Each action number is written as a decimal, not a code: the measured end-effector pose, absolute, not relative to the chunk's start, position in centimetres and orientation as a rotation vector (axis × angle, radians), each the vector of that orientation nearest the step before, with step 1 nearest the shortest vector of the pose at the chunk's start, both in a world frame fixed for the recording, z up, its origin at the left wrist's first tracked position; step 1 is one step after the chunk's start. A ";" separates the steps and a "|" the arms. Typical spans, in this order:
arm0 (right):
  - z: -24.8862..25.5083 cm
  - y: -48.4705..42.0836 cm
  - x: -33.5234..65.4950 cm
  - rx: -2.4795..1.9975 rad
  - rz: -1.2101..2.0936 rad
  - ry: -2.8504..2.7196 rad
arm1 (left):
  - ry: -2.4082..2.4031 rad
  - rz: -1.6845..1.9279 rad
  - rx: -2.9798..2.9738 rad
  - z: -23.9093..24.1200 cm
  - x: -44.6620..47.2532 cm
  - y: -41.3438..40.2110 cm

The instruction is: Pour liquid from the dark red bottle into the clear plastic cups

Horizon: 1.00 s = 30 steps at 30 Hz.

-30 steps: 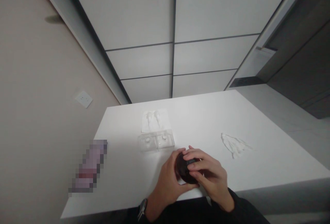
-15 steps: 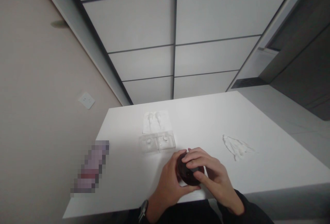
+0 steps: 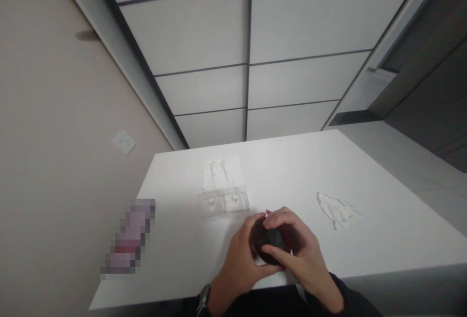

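Hands met over a dark round object [image 3: 269,246] near the front edge of the white worktop [image 3: 365,249]. My left hand [image 3: 239,263] cupped its left side, fingers curled under and thumb along the bottom. My right hand [image 3: 302,253] came over the top and right, fingers bent, thumb and forefinger pinching a small dark knob on the object's face. What the object was I could not tell. Just behind it lay a clear plastic tray [image 3: 224,201] with two round wells, and touching the tray's far edge a clear packet [image 3: 222,172]. Well apart to the right sat a crumpled piece of clear film [image 3: 337,208]. A watch [image 3: 203,298] showed on my left wrist.
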State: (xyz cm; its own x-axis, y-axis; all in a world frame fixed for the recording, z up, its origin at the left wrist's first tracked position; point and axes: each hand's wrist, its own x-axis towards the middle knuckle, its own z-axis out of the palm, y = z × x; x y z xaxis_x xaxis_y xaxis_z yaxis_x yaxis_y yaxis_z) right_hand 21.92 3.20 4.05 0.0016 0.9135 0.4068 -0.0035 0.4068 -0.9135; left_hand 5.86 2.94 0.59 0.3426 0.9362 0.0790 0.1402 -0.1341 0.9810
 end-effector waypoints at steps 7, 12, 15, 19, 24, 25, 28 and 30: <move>2.8 3.3 21.9 -0.945 0.838 -1.406 | 0.993 0.932 1.565 0.5 5.8 3.0; 2.9 3.1 21.9 -0.917 0.906 -1.354 | 1.009 0.944 1.566 0.4 5.9 3.0; 3.7 2.9 22.0 -0.890 0.918 -1.515 | 1.019 0.948 1.582 0.5 5.9 2.9; 4.1 2.9 22.0 -0.890 0.900 -1.491 | 1.039 0.926 1.579 0.5 5.8 3.0; 3.6 3.1 21.7 -0.907 0.863 -1.466 | 1.077 0.885 1.621 -0.7 5.6 2.2; 3.5 3.1 21.7 -0.909 0.849 -1.459 | 1.074 0.922 1.672 -1.1 5.6 1.8; 3.2 3.0 21.4 -0.915 0.814 -1.442 | 1.066 1.042 1.874 -1.4 5.2 0.7; 3.0 2.9 21.3 -0.915 0.803 -1.432 | 1.099 1.045 1.985 -1.0 4.7 0.1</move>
